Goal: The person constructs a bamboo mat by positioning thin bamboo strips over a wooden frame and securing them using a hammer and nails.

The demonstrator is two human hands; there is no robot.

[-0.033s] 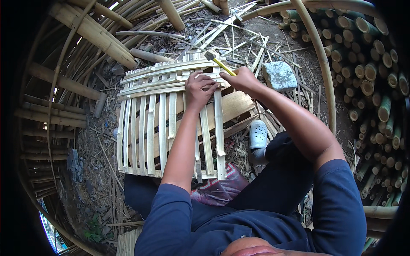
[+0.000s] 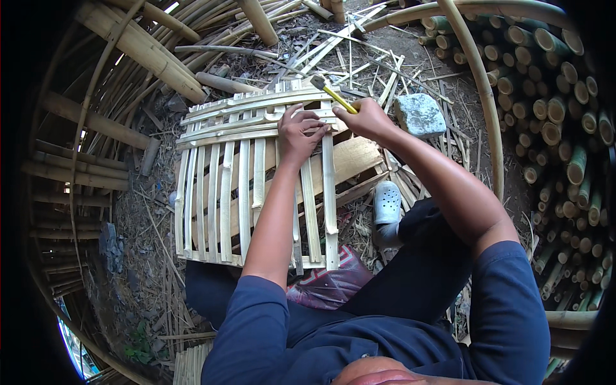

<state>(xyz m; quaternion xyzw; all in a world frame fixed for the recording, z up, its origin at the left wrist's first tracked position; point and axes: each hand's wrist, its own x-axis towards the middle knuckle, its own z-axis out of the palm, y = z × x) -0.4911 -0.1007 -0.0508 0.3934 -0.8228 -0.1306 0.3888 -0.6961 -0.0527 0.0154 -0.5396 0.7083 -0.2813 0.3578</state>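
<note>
A slatted bamboo panel [image 2: 226, 173] lies before me, its long strips crossed by several bands near the far edge. My left hand [image 2: 300, 135] rests on the crossing bands at the panel's far right. Its fingers are curled and pinched together; what lies between their tips is too small to make out. Wrapped around the yellow handle of a hammer [image 2: 339, 98] is my right hand [image 2: 366, 119]. The hammer's dark head is above the panel's far right corner, ahead of my left fingertips.
A pale stone block [image 2: 419, 115] sits right of my right wrist. A wide wooden board [image 2: 350, 160] lies beneath the panel. Cut bamboo poles [image 2: 552, 109] are stacked at right, behind a curved pole [image 2: 482, 83]. Bamboo scraps litter the ground. My light clog [image 2: 387, 202] is beside the panel.
The hammer's head has shifted slightly to the right, with a small turn of my right hand. My left hand and the panel stay where they were.
</note>
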